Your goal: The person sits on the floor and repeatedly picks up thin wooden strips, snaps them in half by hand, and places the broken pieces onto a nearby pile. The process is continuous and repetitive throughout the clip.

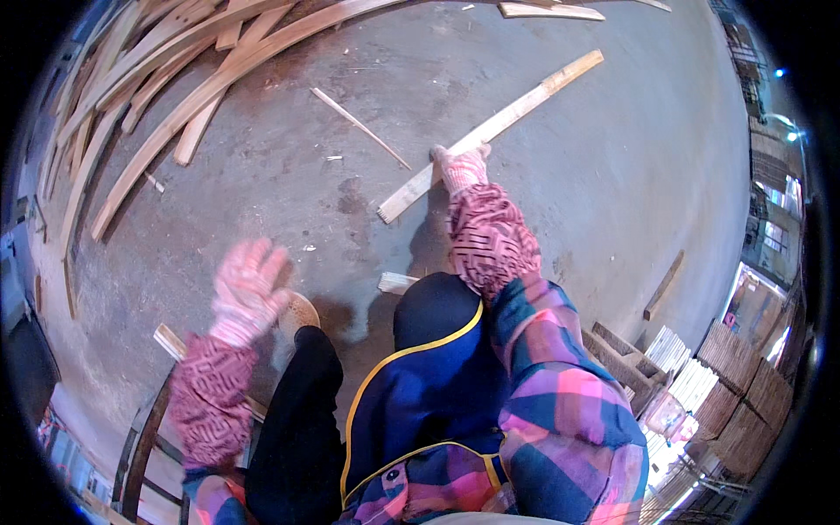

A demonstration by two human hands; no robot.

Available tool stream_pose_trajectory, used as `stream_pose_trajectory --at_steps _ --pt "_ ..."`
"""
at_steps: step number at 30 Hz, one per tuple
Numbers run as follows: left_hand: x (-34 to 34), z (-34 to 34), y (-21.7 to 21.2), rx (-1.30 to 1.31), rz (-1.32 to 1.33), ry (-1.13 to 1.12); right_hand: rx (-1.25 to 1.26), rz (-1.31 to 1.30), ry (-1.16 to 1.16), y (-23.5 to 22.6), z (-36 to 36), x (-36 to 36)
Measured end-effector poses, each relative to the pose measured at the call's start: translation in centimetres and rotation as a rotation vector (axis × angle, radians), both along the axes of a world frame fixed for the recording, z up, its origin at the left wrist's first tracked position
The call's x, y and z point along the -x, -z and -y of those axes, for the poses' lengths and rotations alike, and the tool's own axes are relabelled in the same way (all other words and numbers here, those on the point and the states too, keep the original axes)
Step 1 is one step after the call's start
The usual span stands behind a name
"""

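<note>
Clamps right grip (462, 166) around pale plank (512, 114), just nearside of its middle, presumably for balance, slanting it ahead, on or barely above floor (630, 175); holds left grip (249, 289) empty, fingers apart, perhaps for steadiness.

Two hands, one left (248, 289) and one right (462, 166), wear two pale gloves (465, 172) — one apiece. There are two patterned oversleeves (492, 236), one plaid shirt (569, 411) and one dark blue apron (420, 359). At the right hand is one straight board (512, 115); near it, one thin stick (360, 128). One short wood block (398, 283) shows beside the apron. The heaped wooden strips (227, 80) at upper left number more than six — overlaps hide the exact count. The stacked slats (731, 354) at lower right are several, too small to count.
</note>
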State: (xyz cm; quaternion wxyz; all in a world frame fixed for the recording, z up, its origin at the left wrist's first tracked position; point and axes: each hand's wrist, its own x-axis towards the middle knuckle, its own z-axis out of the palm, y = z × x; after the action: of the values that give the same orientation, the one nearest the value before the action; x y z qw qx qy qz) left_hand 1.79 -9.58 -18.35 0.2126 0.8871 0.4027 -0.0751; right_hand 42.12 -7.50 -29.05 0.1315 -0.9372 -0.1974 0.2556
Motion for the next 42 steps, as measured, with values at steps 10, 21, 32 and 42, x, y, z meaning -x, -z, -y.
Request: stream_pose_trajectory --at_steps 10,21,32,42 --pt "-7.9 -0.1 -1.4 0.187 0.153 -0.111 -0.262 -1.027 0.310 -6.0 2.5 6.9" --pt "-4.8 3.0 -0.7 0.080 -0.247 -0.263 -0.513 -1.242 0.411 -7.2 4.7 4.7" --pt "-0.3 9.0 0.9 0.108 -0.200 -0.370 -0.418 -0.541 0.437 -1.1 0.4 -1.2" --pt "0.0 7.8 -0.3 0.398 -0.215 -0.454 -0.524 -0.587 0.448 0.0 1.0 -0.3"
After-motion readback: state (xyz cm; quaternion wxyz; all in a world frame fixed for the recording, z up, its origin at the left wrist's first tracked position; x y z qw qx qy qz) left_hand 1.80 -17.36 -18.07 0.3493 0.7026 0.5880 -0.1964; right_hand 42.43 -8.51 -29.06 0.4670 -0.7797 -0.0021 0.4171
